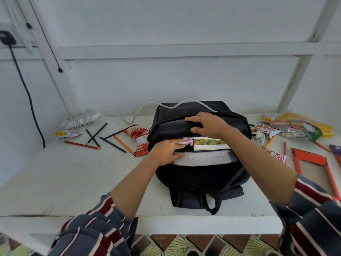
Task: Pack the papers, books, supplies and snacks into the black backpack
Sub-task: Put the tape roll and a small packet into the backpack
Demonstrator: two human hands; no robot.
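Right hand (204, 124) grips top flap (171, 126) of black backpack (193, 180) mid-worktop, holding mouth open. Left hand (166, 149) curled on pink item (184, 140), probably tucking it beside book (210, 142), papers (203, 159). Pencils (110, 141) left, snacks (295, 126) right, unpacked on worktop (73, 172).

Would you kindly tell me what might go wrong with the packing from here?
The white cable lies across the backpack and may snag if the bag shifts. The left hand works against the white papers, which might crumple. If the right hand releases the flap, it may drop shut.
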